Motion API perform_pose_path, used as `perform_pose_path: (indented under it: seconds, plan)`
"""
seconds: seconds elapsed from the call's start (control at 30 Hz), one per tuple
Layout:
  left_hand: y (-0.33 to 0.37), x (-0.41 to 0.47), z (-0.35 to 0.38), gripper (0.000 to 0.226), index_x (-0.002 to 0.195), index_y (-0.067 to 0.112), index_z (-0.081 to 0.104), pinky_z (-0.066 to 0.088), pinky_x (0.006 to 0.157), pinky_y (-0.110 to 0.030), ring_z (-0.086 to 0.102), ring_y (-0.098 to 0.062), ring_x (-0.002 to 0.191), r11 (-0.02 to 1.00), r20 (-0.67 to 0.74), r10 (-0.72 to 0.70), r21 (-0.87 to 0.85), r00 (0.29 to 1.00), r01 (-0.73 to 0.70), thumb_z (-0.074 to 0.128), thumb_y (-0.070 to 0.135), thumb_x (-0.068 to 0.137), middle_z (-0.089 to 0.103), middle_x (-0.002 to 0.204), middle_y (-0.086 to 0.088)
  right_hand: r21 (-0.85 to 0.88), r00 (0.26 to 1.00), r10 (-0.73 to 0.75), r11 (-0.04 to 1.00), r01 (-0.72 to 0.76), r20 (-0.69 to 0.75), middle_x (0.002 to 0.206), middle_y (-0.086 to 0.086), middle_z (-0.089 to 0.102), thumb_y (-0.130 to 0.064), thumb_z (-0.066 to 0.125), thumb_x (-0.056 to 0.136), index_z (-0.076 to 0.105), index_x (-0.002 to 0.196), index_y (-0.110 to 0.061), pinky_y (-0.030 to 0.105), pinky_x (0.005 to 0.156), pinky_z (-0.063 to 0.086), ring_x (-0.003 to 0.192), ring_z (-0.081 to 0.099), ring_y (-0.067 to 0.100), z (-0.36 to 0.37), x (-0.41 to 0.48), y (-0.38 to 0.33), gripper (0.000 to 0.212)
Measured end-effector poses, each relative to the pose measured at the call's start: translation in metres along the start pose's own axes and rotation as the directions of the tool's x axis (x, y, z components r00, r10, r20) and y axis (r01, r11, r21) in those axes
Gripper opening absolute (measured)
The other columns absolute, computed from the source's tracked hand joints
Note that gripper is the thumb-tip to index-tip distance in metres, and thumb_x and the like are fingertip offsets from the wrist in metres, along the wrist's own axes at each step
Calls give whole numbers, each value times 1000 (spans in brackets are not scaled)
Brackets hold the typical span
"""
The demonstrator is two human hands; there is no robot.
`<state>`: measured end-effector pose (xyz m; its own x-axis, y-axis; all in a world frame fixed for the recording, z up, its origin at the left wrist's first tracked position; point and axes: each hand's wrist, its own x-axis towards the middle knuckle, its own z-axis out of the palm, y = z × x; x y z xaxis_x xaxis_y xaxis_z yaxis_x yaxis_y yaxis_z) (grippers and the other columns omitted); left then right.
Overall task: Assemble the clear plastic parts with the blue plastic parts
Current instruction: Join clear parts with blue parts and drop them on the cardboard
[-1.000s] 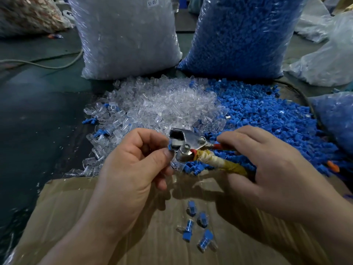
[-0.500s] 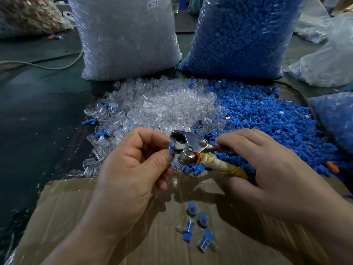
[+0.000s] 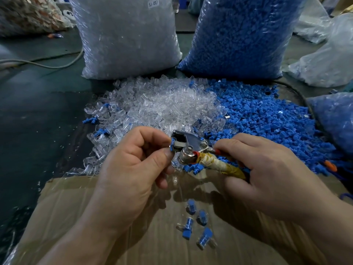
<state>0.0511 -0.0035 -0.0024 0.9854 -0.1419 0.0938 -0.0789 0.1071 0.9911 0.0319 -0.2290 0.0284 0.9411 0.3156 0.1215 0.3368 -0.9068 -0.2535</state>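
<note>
A small blue part (image 3: 172,146) sat pinched between the thumb and forefinger of the left hand (image 3: 129,169), right at the fingertips, and was pressed against the left side of the head of a metal tool (image 3: 183,143). Whether a clear part was fitted to it could not be told. The other fingers of that hand were curled in beneath. The right hand (image 3: 267,173) gripped the tool by its handles, one of them wrapped in yellowish tape, its fingers closed round them just to the right of the head.

Both hands hovered over the far edge of a cardboard sheet (image 3: 76,217). Near the middle of the sheet, below the hands, lay four assembled pieces (image 3: 194,224), blue inside clear, close together. Beyond the sheet's far edge a pile of clear parts (image 3: 162,108) spread on the dark surface (image 3: 38,121), touching a pile of blue parts (image 3: 257,119) on its right. Behind them stood a bag of clear parts (image 3: 126,35) and a bag of blue parts (image 3: 240,35), side by side. A pale cable (image 3: 47,64) ran across the surface at the far left
</note>
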Motion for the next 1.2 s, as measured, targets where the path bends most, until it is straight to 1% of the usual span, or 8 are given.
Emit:
perform_pose_path:
  seconds: [0.3, 0.53, 0.67, 0.8, 0.87, 1.0, 1.13, 1.2]
  plan:
    - [-3, 2, 2, 29, 81, 29, 69, 49, 45, -19, 59, -12, 48, 982, -14, -104, 158, 995, 104, 63, 2, 89, 65, 58, -3, -144, 971, 152, 973, -180, -187, 103, -8, 60, -58, 49, 76, 56, 125, -28, 36, 80, 40, 96, 51, 18, 8, 12, 21, 58]
    - [-8, -1, 11, 33, 82, 38, 68, 46, 43, -16, 60, -9, 45, 952, 3, -135, 279, 991, 129, 66, 6, 90, 68, 59, -5, -219, 963, 232, 941, -257, -134, 126, -3, 56, -70, 46, 77, 54, 130, -29, 43, 99, 29, 117, 42, 24, 12, 26, 26, 68]
    - [-8, -5, 13, 24, 85, 37, 69, 48, 45, -17, 63, -13, 47, 951, -31, -149, 268, 988, 152, 67, 14, 88, 69, 61, -4, -56, 953, 66, 995, -86, -295, 109, -5, 62, -61, 48, 87, 63, 112, -24, 46, 91, 45, 102, 54, 18, 7, 16, 2, 48]
    - [-6, -8, 17, 18, 85, 34, 68, 51, 43, -28, 66, -20, 53, 943, -37, -56, 327, 998, 65, 66, 16, 85, 68, 62, -1, -93, 960, -169, 984, 152, -225, 84, -3, 62, -39, 46, 95, 63, 89, -21, 37, 74, 42, 79, 56, 23, 20, 10, -33, 26]
    - [-1, -10, 19, 11, 87, 35, 67, 53, 46, -37, 65, -24, 55, 927, -8, -6, 374, 1000, 8, 66, 28, 78, 69, 63, 0, -117, 952, -192, 979, 168, -240, 81, -1, 59, -30, 49, 95, 63, 87, -17, 35, 70, 36, 75, 53, 24, 24, 9, -35, 21]
    - [7, -12, 21, 22, 88, 32, 69, 50, 48, -19, 65, -8, 52, 963, 9, 13, 269, 1000, -15, 63, 48, 74, 69, 64, 3, -57, 927, -189, 982, 180, -323, 78, 0, 57, -28, 47, 95, 63, 84, -13, 33, 64, 37, 71, 50, 22, 26, 9, -32, 24]
    - [10, -9, 14, 39, 82, 22, 66, 58, 49, -44, 66, -27, 51, 944, 34, -120, 314, 992, 104, 54, 58, 75, 66, 59, -9, 71, 932, -178, 975, 210, -315, 80, 1, 57, -23, 48, 97, 64, 86, -10, 33, 65, 41, 73, 51, 21, 26, 11, -34, 24]
    - [7, -7, 12, 42, 80, 15, 64, 54, 46, -44, 60, -29, 47, 944, 89, -221, 268, 971, 190, 55, 56, 77, 62, 55, -9, 132, 956, -156, 972, 193, -249, 79, -1, 55, -22, 49, 97, 62, 85, -10, 33, 65, 42, 73, 50, 18, 26, 11, -36, 22]
